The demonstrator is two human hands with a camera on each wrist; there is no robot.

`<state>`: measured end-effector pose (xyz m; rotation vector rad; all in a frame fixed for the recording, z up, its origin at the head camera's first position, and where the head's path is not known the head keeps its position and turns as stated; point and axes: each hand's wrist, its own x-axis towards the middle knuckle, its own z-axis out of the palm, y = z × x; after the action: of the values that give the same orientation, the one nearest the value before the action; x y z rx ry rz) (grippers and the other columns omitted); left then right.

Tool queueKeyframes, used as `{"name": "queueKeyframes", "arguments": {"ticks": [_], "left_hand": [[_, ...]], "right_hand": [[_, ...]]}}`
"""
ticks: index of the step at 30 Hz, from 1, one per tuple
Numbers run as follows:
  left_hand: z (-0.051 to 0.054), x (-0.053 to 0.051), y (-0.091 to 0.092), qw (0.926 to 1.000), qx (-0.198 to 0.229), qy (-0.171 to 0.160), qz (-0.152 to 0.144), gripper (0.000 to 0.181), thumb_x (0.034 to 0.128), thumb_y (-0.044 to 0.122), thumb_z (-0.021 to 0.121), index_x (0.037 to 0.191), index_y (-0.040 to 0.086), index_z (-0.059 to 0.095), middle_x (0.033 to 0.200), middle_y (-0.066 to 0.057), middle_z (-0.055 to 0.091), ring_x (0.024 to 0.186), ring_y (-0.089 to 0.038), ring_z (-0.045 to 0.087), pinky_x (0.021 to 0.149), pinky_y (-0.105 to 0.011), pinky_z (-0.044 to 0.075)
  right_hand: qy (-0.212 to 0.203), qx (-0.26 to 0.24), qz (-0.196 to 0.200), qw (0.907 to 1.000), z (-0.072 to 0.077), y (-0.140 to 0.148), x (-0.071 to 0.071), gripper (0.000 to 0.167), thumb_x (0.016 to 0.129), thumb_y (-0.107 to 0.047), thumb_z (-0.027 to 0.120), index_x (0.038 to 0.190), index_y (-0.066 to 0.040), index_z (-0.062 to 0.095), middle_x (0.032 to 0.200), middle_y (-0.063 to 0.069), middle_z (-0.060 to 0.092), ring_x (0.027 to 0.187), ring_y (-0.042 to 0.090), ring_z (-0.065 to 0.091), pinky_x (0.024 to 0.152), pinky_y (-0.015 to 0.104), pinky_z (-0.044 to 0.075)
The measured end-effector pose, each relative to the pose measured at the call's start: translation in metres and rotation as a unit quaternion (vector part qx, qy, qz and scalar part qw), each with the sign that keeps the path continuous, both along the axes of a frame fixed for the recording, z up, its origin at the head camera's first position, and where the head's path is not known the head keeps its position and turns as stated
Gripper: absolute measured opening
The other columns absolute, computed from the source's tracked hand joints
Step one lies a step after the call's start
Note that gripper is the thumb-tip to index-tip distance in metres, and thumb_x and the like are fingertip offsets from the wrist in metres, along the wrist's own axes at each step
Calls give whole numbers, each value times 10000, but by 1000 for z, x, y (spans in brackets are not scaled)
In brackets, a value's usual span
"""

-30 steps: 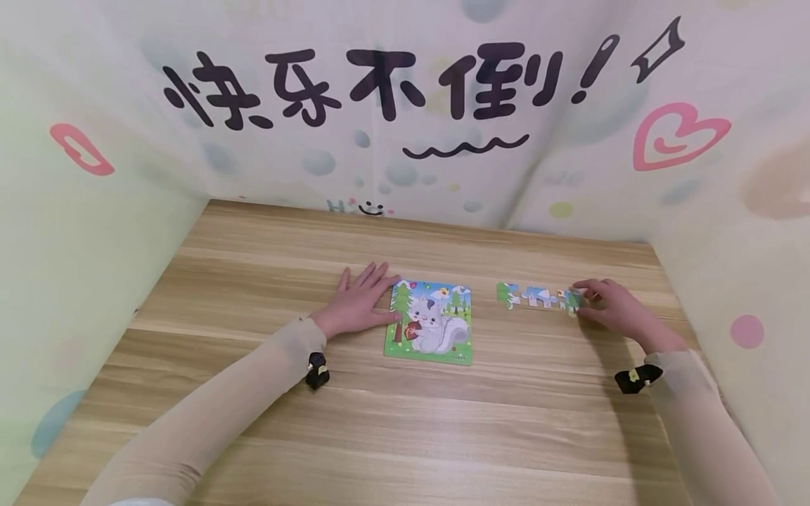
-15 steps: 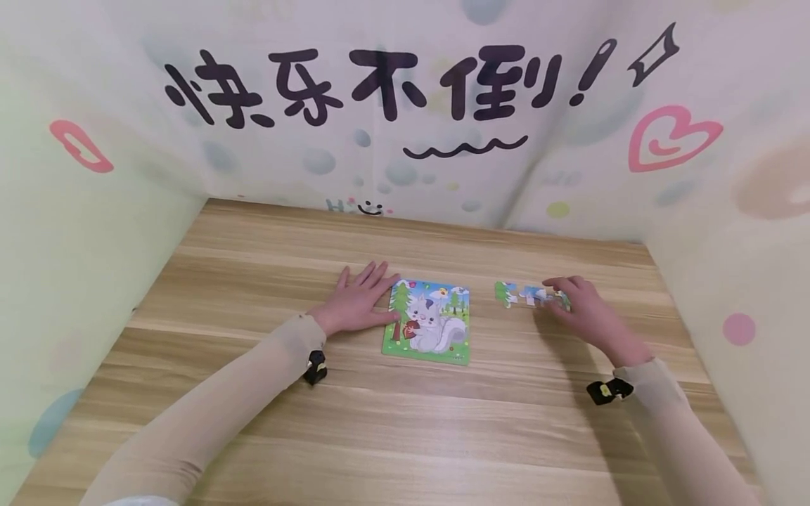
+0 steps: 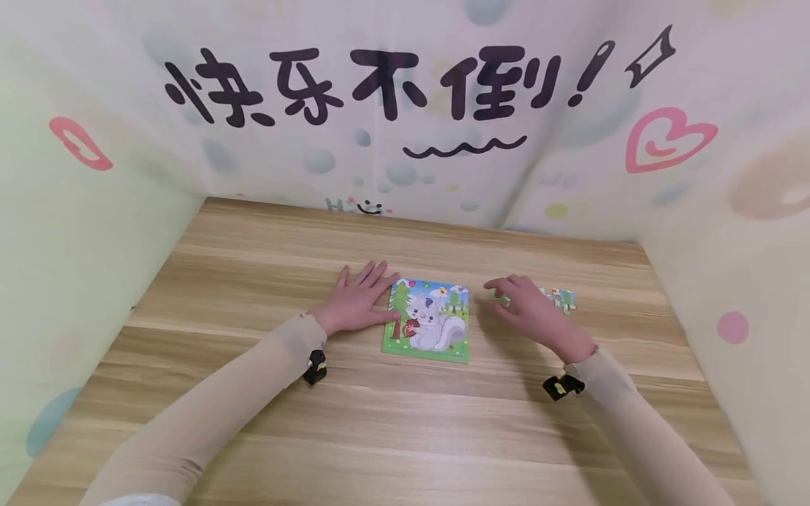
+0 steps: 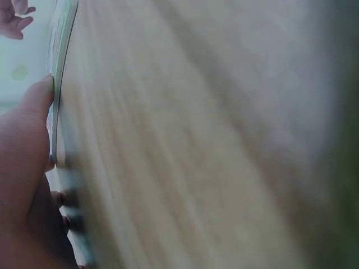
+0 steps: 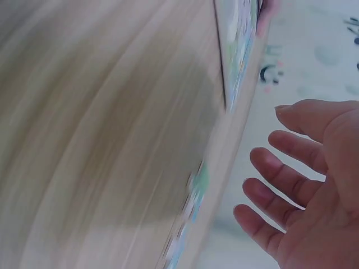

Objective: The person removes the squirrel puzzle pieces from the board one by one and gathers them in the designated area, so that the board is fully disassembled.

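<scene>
A square jigsaw puzzle [image 3: 425, 320] with a grey squirrel holding an acorn lies flat on the wooden table. My left hand [image 3: 356, 302] rests spread on the table at its left side, thumb and index finger touching its edge; the left wrist view shows the thumb [image 4: 39, 96] against that edge. Over the row of loose puzzle pieces hovers my right hand [image 3: 534, 313], fingers relaxed and apart, holding nothing visible. Pieces [image 3: 563, 298] show beyond its knuckles, and a bit of another shows between thumb and fingers. In the right wrist view the pieces [image 5: 199, 182] lie below the hand.
The table [image 3: 380, 436] is bounded at the back by a printed curtain [image 3: 380, 161] with black lettering. Pale side curtains [image 3: 740, 267] stand close on the left and right.
My right hand has moved left along the row of pieces, from its right end toward the puzzle. My left hand and the puzzle stay in place.
</scene>
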<state>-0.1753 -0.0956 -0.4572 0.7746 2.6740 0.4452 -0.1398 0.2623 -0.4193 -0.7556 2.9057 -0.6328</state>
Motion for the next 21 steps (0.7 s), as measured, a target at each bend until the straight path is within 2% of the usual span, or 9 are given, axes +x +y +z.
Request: {"name": "queueKeyframes", "arguments": {"ticks": [6, 11, 16, 21], "left_hand": [[-3, -1, 0, 10000, 20, 52, 14, 877, 1000, 663, 525, 1684, 220, 202, 1756, -113, 41, 1617, -317, -19, 1232, -674, -69], [-4, -1, -2, 10000, -15, 73, 31, 875, 1002, 661, 523, 1684, 217, 203, 1755, -119, 43, 1616, -320, -16, 1231, -681, -60], [-1, 0, -1, 10000, -65, 61, 40, 871, 1003, 670, 514, 1684, 224, 202, 1755, -117, 43, 1616, -317, -11, 1235, -678, -47], [1, 1, 1, 10000, -66, 68, 29, 875, 1003, 676, 509, 1684, 220, 203, 1754, -115, 40, 1616, -321, -4, 1233, -682, -43]], "right_hand": [[74, -90, 374, 9992, -4, -31, -5, 321, 997, -86, 681, 1292, 38, 658, 989, 74, 701, 958, 292, 591, 892, 487, 489], [-33, -82, 624, 9980, -7, -57, -5, 324, 992, -116, 692, 1285, 22, 670, 938, 31, 693, 917, 246, 583, 868, 446, 497], [-97, 189, 746, 9970, -12, -81, -5, 304, 1002, -175, 691, 1275, -40, 692, 941, -2, 692, 912, 206, 591, 830, 395, 530], [-249, 263, 868, 9956, -13, -96, -4, 324, 1006, -187, 693, 1289, -30, 694, 974, 4, 714, 918, 190, 599, 879, 394, 530]]}}
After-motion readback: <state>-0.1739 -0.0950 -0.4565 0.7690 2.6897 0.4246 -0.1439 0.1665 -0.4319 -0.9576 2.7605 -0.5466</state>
